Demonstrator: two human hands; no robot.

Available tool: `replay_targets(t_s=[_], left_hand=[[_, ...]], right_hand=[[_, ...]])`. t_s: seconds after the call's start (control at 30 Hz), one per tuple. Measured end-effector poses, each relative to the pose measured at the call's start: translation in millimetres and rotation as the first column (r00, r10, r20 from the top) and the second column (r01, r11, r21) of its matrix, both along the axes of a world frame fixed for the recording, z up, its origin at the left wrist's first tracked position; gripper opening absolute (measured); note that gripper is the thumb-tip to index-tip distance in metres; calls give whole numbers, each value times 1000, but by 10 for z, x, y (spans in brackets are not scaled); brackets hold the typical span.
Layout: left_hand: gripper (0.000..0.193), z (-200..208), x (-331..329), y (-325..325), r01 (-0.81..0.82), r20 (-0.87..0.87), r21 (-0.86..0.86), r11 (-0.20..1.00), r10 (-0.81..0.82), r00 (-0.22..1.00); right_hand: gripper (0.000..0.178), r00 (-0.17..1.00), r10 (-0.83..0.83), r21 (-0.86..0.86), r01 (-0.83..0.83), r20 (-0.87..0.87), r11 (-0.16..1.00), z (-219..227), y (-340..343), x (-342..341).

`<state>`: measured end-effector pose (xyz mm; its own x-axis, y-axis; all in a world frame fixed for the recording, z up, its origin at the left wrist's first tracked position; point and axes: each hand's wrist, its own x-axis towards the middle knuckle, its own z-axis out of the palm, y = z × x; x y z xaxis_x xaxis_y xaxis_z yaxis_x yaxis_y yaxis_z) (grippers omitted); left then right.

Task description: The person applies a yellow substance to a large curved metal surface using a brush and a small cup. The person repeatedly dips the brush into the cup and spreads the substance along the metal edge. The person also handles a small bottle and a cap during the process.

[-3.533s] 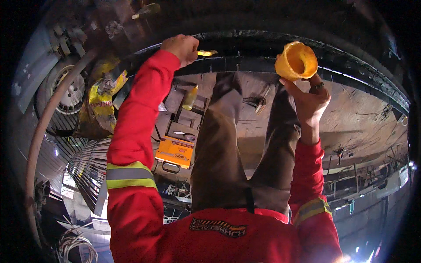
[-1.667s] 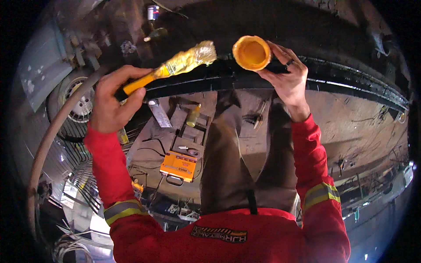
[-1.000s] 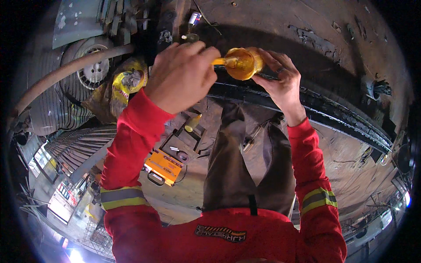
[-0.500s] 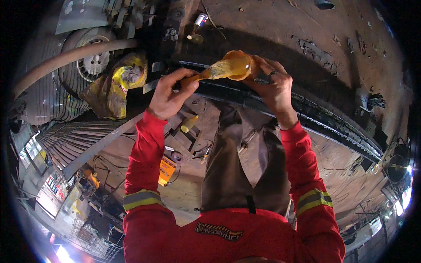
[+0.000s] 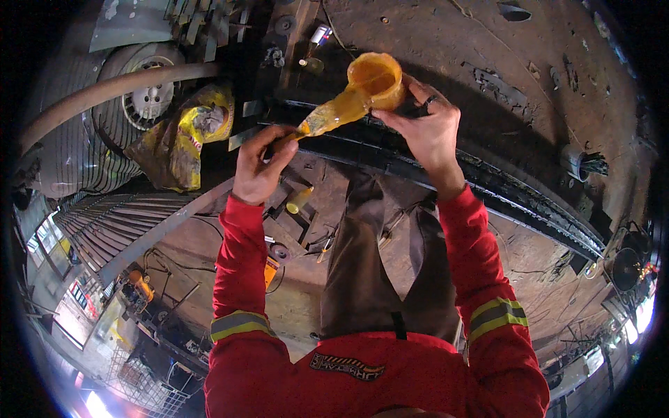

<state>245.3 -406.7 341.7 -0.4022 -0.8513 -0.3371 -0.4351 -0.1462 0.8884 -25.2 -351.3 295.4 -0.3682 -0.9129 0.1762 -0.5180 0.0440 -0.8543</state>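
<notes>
In front of me I hold up an amber, translucent, cup-like piece (image 5: pixel 380 94), its round mouth facing up toward me. From the cup a crinkled, paler neck (image 5: pixel 333 115) tapers down to the left and ends in an orange tip. My left hand (image 5: pixel 261 164) pinches that tip between thumb and fingers. My right hand (image 5: pixel 431 132), with a dark ring on it, grips the cup's right side; some of its fingers are hidden behind the cup. The exact kind of the amber piece cannot be made out.
A long dark metal beam (image 5: pixel 502 188) runs across in front of my legs. To the left lie a yellow bag (image 5: pixel 185 143), a wheel (image 5: pixel 148 97) and a curved pipe (image 5: pixel 104 90). A yellow cylinder (image 5: pixel 300 200) and an orange box (image 5: pixel 271 270) lie near my feet.
The cup has swung up and away from me, its mouth now turned upward. My left hand has lowered slightly and keeps its pinch on the narrow end.
</notes>
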Motion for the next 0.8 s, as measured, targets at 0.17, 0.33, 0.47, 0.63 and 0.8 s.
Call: replay_targets(t_s=[0.17,0.33,0.47,0.63,0.8], left_hand=[[26,252,226,14,-104,-114,119,987,118,987],[32,676,277,-26,-179,-251,-108,978,147,957],[38,1135,324,-235,-191,-386,-259,947,80,919],[42,1464,403,-424,-167,-346,-381,910,27,938],[30,1049,576,-198,-246,-216,-233,941,197,956]], right_hand=[[54,996,-76,60,74,39,995,65,-120,-74],[54,998,-63,-6,62,-18,998,-41,-151,44],[56,981,-9,40,1,192,999,-187,-98,349],[57,981,27,90,-45,191,995,-253,-2,516],[55,946,-105,185,49,307,982,-384,150,322]])
